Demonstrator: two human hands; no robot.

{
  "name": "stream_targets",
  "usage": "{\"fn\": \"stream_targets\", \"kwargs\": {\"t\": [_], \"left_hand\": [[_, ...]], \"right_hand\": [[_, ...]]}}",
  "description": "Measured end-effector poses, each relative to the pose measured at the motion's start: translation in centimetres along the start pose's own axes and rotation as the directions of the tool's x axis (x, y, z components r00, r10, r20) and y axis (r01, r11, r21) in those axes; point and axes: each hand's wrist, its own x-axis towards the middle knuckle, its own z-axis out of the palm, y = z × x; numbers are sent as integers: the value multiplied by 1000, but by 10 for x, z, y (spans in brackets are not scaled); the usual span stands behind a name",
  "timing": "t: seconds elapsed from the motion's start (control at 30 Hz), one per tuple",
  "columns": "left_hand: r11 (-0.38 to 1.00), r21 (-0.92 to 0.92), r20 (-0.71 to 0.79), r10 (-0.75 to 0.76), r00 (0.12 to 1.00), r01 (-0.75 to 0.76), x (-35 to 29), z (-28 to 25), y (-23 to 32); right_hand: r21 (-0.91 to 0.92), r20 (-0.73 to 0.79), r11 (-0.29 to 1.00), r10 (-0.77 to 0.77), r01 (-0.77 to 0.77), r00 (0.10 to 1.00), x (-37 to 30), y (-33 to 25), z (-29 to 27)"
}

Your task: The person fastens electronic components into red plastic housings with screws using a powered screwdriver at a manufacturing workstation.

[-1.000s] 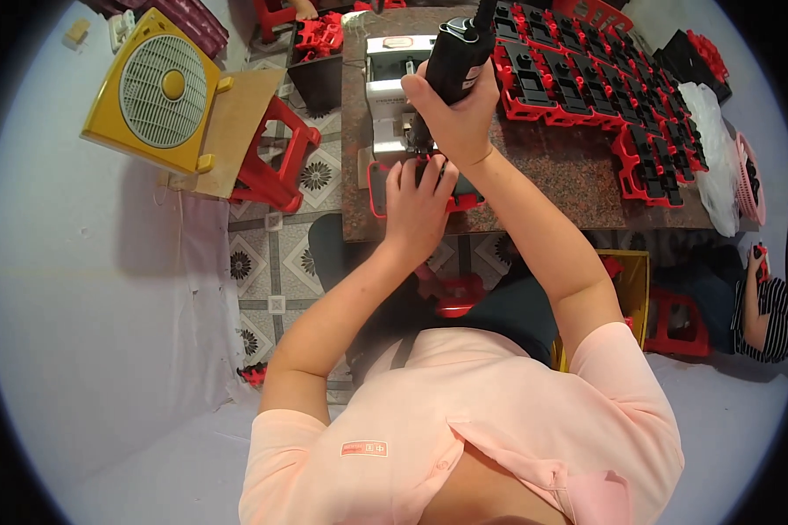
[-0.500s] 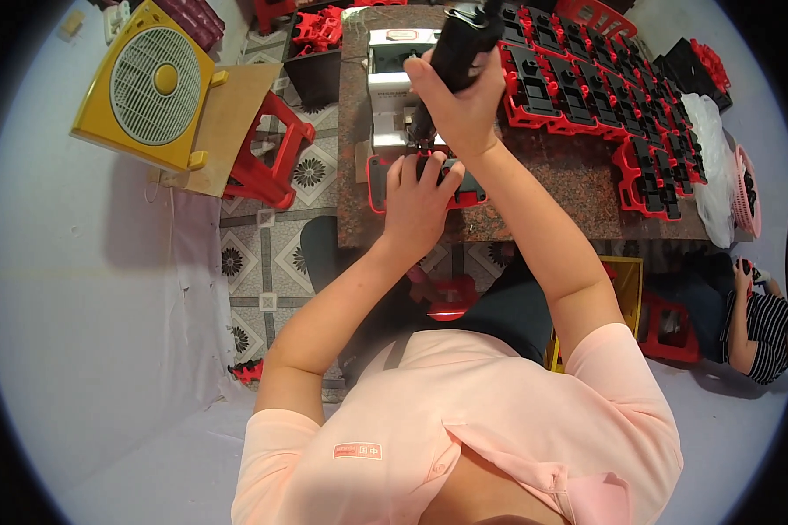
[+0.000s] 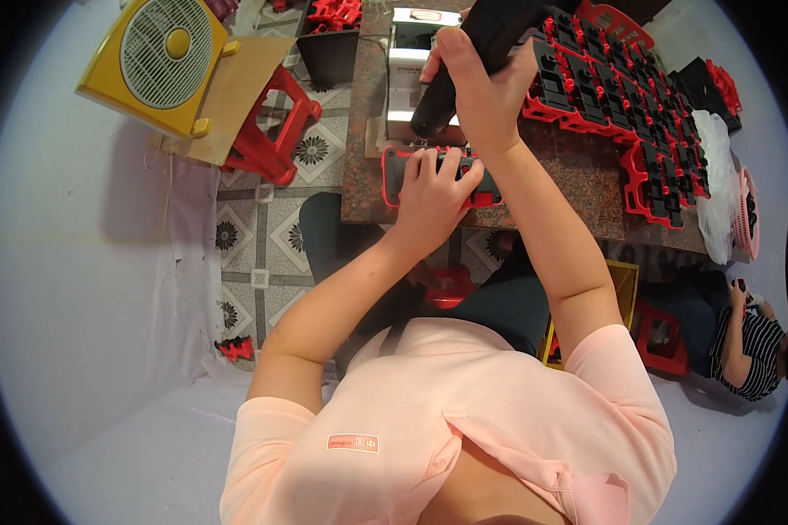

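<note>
My right hand [image 3: 492,101] is closed around a black handheld power tool [image 3: 464,79], which looks like an electric screwdriver. The tool leans over a white box-shaped device [image 3: 404,83], its lower end apart from the work below; the tip is hard to make out. My left hand [image 3: 433,188] holds a red and black plastic part [image 3: 392,175] down at the table's near edge. Its fingers bend over the top of the part and hide the middle.
Rows of red and black assemblies [image 3: 578,87] cover the table's right side. A plastic bag [image 3: 712,184] and a pink basket [image 3: 746,214] lie beyond. A yellow fan [image 3: 162,57] stands at left by a red stool [image 3: 276,131]. Another person [image 3: 749,341] sits at far right.
The power tool has come up off the red and black part and tilted, its lower end swinging toward the white device. My left hand stays on the part. The whole view has shifted slightly.
</note>
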Motion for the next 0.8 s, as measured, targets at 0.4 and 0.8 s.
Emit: {"fn": "stream_targets", "kwargs": {"t": [0.4, 0.8], "left_hand": [[989, -126, -185, 52, 981, -76, 1, 9, -3], [996, -72, -40, 49, 998, -52, -3, 3, -6]], "right_hand": [[-11, 54, 998, 68, -68, 996, -14, 8, 32], [-76, 261, 977, 214, -201, 941, -16, 10, 29]]}}
